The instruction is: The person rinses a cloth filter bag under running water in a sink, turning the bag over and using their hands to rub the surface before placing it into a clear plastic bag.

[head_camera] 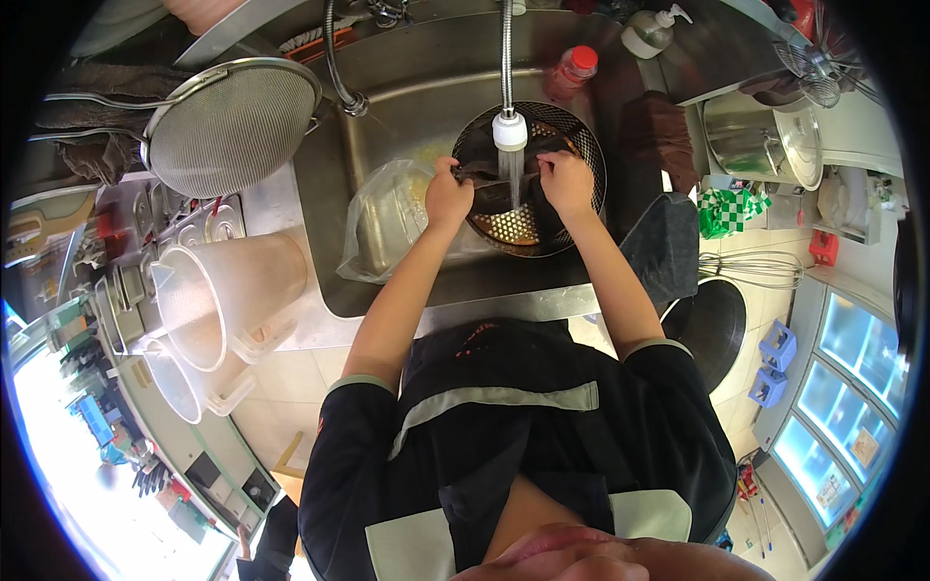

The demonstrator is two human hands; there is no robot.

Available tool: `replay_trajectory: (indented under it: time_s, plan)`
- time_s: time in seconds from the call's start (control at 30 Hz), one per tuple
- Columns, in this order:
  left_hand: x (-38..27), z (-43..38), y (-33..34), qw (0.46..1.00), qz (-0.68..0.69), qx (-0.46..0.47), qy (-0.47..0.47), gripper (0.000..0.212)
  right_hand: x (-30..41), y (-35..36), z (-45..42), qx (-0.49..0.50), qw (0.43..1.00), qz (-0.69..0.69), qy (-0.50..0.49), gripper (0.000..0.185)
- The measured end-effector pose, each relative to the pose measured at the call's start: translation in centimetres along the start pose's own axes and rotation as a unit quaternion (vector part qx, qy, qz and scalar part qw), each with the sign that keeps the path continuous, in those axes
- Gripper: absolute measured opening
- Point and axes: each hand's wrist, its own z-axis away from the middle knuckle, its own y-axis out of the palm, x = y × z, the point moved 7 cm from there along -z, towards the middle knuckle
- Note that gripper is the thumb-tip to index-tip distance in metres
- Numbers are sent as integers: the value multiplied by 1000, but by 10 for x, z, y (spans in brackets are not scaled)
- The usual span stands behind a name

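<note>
A dark, wet cloth-like sheet (485, 196) is stretched between my hands under running water. My left hand (448, 196) pinches its left side, and my right hand (567, 183) grips the other. Water falls onto the middle of the sheet from a white faucet head (509, 131) on a flexible metal hose. Beneath it sits a round black mesh basket (597, 171) in the stainless-steel sink (396, 109). Through the gap near the front, a perforated metal surface (516, 226) shows. The sheet hides part of the basket. Left of my left hand lies a clear plastic bag (367, 232).
A red-capped jar (574, 72) stands at the sink's back right, and a pump bottle (650, 35) beyond it. Dark cloths (657, 247) drape over the right rim. A large strainer (232, 127) and plastic measuring jugs (232, 298) are at the left. Another person (272, 541) appears lower left.
</note>
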Motion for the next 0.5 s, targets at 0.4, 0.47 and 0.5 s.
replay_trajectory:
  time_s: [0.4, 0.47, 0.5]
  plan:
    - [28, -1, 32, 715, 635, 51, -288, 21, -46, 77, 36, 72, 464, -751, 464, 19]
    - [24, -4, 34, 648, 707, 46, -281, 19, -41, 79, 38, 93, 436, -759, 475, 21]
    - [21, -4, 37, 647, 706, 50, -283, 19, -43, 78, 37, 128, 490, -745, 434, 24]
